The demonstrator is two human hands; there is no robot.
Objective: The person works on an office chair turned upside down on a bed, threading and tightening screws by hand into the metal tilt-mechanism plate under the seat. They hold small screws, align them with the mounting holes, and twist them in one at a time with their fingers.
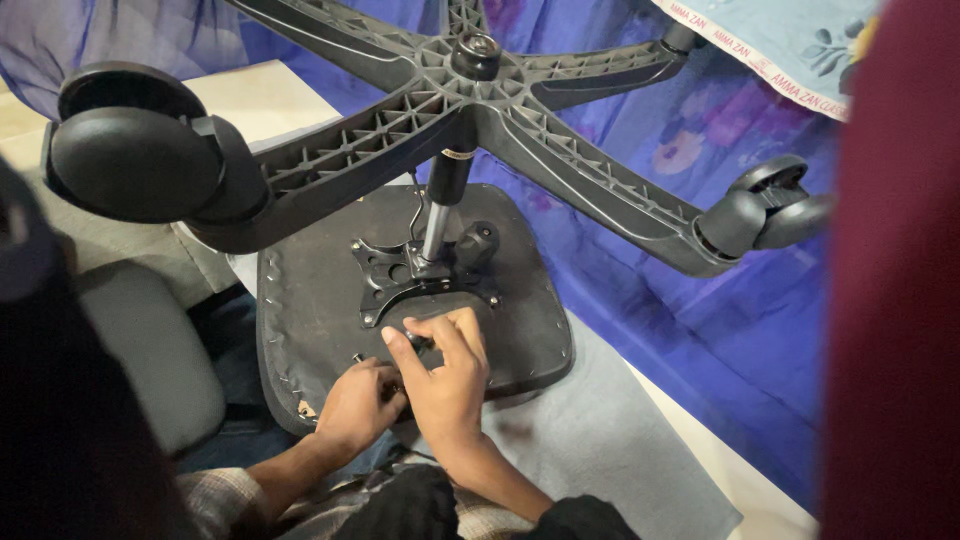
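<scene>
An office chair lies upside down, its black seat underside (310, 290) facing up. A black metal mechanism plate (385, 275) is fixed to it, and the gas column (445, 195) rises to the five-armed star base (470, 85). My right hand (445, 380) rests on the near edge of the plate, fingers curled over a small dark part (420, 342). My left hand (358, 405) is beside it, closed around a small tool or bolt whose tip (357, 357) pokes out; what it is cannot be made out.
Black casters stick out at the upper left (135, 160) and right (765, 210). A grey cushion (155, 350) lies at left, a grey mat (600, 440) under the seat and blue floral cloth (700, 330) behind. A dark red shape (895, 300) fills the right edge.
</scene>
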